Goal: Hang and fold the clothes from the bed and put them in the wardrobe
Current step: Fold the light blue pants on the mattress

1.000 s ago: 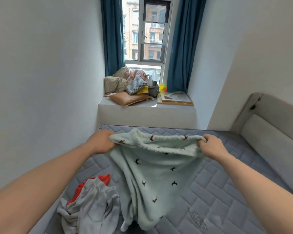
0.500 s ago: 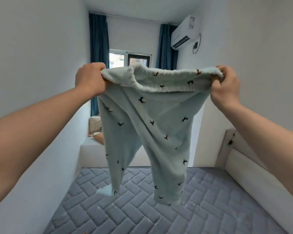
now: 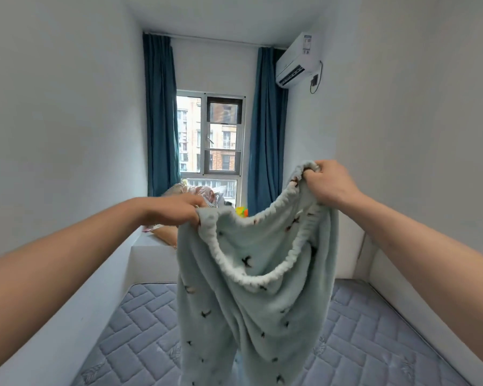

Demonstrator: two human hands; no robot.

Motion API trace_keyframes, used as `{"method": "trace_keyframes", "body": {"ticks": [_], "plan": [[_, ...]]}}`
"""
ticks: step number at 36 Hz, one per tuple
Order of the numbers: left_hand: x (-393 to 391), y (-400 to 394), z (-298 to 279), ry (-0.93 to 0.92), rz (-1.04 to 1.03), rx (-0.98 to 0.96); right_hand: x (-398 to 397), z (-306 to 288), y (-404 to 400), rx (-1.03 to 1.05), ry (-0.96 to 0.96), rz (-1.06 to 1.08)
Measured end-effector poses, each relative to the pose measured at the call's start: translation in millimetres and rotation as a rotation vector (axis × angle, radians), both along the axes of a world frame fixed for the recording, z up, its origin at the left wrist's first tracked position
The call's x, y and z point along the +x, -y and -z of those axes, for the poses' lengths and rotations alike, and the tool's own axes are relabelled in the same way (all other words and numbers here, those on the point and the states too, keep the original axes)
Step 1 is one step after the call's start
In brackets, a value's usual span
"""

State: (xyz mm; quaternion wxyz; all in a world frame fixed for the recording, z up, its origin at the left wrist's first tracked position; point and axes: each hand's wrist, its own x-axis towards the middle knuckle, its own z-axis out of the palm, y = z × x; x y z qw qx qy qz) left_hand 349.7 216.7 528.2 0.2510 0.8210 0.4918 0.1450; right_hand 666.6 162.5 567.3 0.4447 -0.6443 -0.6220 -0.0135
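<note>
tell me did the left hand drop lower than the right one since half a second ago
Yes. The left hand now sits low by the window sill, below the right hand; both grip the pajama pants.

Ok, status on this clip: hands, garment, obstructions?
Left hand and right hand grip waistband. Fleece trousers hang above mattress, right corner higher. Nothing obstructing.

Left hand [image 3: 176, 211] and right hand [image 3: 328, 183] gripping fleece pyjama trousers [image 3: 251, 296] waistband, above grey mattress [image 3: 134, 341]
</note>
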Motion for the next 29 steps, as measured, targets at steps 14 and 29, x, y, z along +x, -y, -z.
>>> {"method": "trace_keyframes", "body": {"ticks": [14, 29], "plan": [[95, 57, 78, 0.006, 0.103, 0.041, -36, 44, -8, -0.147, -0.075, -0.162], [-22, 8, 130, -0.296, -0.539, 0.204, 68, 90, 19, -0.071, 0.386, -0.005]]}}
